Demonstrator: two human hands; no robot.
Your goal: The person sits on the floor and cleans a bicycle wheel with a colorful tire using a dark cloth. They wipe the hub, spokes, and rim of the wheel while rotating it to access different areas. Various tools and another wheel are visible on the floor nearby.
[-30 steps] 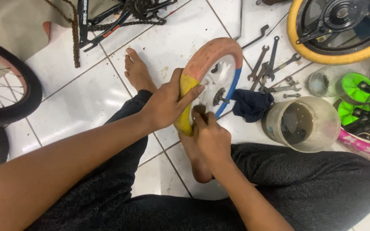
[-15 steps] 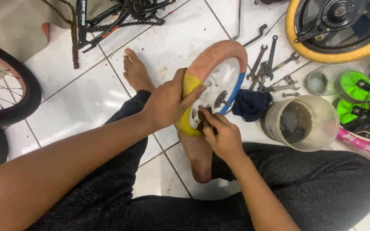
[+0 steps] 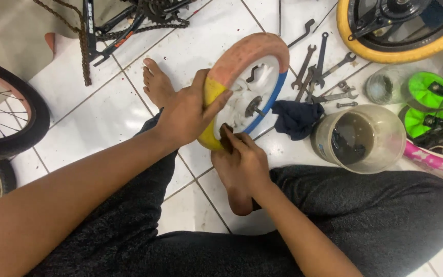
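A small wheel [image 3: 249, 77] with a white hub and an orange, yellow and blue tyre stands tilted on the tiled floor between my bare feet. My left hand [image 3: 185, 113] grips the yellow part of the tyre from the left, thumb over the rim. Just below the wheel, over my foot, my right hand [image 3: 247, 159] pinches a small dark brown pad [image 3: 226, 137] against the wheel's lower edge. What the pad is made of is unclear.
Several wrenches [image 3: 319, 66] lie right of the wheel, with a dark blue cloth [image 3: 296, 118] and a clear tub of dark liquid [image 3: 360, 138]. A yellow-tyred wheel [image 3: 355, 41], green small wheels [image 3: 421, 102], a spoked bicycle wheel [image 3: 26, 128] and a chain [image 3: 83, 51] surround me.
My right hand has slid from the wheel's hub down to its lower edge. The left hand keeps its grip on the yellow part of the tyre.
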